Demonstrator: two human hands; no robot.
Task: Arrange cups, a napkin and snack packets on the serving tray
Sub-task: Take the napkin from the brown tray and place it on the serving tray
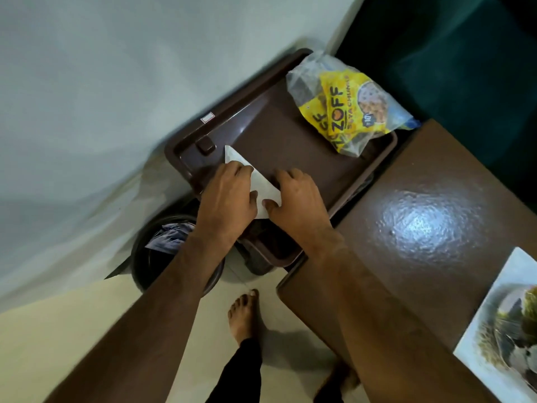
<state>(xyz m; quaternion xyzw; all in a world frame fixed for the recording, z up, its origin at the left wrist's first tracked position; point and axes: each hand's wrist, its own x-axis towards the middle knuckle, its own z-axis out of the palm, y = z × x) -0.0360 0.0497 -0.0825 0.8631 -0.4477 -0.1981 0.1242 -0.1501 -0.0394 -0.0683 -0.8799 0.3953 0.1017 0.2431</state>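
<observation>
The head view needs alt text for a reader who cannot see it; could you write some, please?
Both hands, left hand and right hand, press a folded white napkin onto a brown serving tray. Yellow snack packets in clear plastic lie at its far end.

dim indoor light is falling from overhead, glaring in a white patch on the glossy brown table (430, 216); wide-angle distortion is bending the edges, and the wall is smearing softly.

Pale grey-white wall (101, 82) at left, cream tiled floor (72, 324) below, glossy dark-brown wooden tabletop (421, 199) catching glare, teal upholstery (465, 53) behind.
</observation>
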